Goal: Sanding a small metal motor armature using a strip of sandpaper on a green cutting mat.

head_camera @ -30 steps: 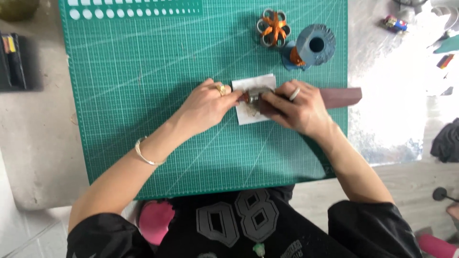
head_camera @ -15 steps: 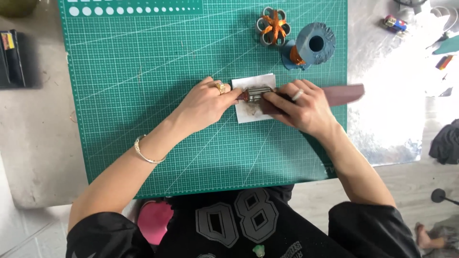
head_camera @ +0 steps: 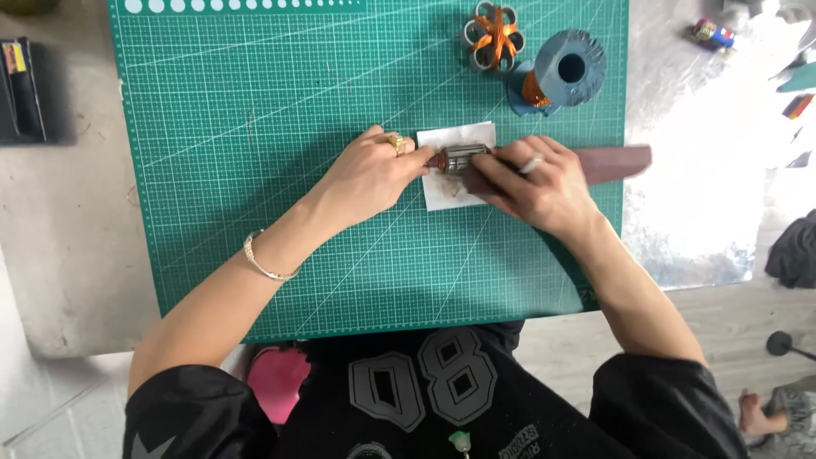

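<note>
Gripping a Small Metal Cylinder Over White Paper

Lying crosswise above a white paper square, the small ribbed metal cylinder sits near the middle of the green cutting mat. The left hand pinches its reddish left end, fingertips closed on it, a gold ring showing on one finger. The right hand has its grip closed on the cylinder's right end, and a long dark reddish-brown strip runs out from under this hand toward the mat's right edge. Farther up the mat stand a blue spool and an orange-and-silver wire piece. The mat lies on a grey table.
</note>
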